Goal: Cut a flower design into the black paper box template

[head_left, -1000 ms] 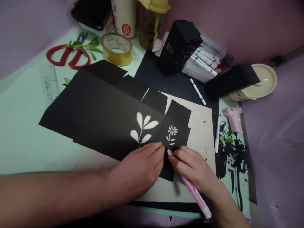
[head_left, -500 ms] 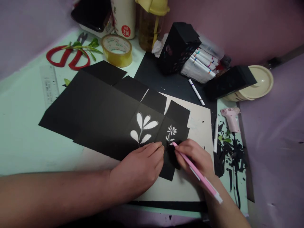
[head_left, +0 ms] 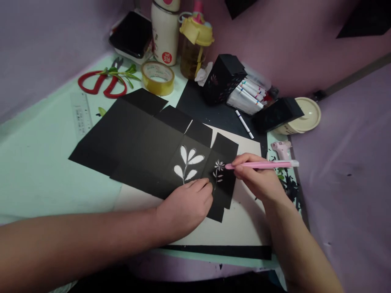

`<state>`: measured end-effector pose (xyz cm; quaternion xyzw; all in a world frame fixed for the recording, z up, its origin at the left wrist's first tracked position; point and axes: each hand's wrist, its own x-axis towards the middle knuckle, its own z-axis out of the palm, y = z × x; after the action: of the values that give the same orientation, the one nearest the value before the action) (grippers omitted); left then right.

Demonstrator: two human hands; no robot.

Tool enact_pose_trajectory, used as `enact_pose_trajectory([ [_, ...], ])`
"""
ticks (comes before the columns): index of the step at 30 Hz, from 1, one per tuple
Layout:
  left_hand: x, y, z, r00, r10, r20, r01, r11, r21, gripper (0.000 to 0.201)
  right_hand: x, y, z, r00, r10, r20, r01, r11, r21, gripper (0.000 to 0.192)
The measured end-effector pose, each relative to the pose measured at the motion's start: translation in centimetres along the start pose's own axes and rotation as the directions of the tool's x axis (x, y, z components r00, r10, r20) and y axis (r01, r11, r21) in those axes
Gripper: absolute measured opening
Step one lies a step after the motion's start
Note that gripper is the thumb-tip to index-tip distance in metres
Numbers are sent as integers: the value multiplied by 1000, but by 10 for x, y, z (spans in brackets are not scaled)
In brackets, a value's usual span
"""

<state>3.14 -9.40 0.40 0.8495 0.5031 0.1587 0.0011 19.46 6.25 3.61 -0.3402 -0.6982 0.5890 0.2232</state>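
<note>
The right hand (head_left: 259, 181) pinches a pink craft knife (head_left: 262, 165) lying nearly level, tip pointing left at the small cut-out flower (head_left: 219, 166) in the black card (head_left: 146, 142), which the nearer left hand (head_left: 186, 205) presses flat, fingers spread, just below.

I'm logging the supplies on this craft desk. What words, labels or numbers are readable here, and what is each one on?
"316": white digits on a red round sticker on the white bottle.
Tape roll: faint print on the inner core, too blurred to read.
Clear ruler: scale marks show, numbers too small to read.
Marker pens: coloured bands only, any print too small to read.
Cream round container: dark print on its side, unreadable.
</note>
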Motion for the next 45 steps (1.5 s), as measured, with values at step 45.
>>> enact_pose_trajectory([
  [45, 1, 2, -4, 999, -27, -47, 28, 1000, 7, 21, 16, 5, 4, 955, 86, 285, -35, 983, -180, 22],
])
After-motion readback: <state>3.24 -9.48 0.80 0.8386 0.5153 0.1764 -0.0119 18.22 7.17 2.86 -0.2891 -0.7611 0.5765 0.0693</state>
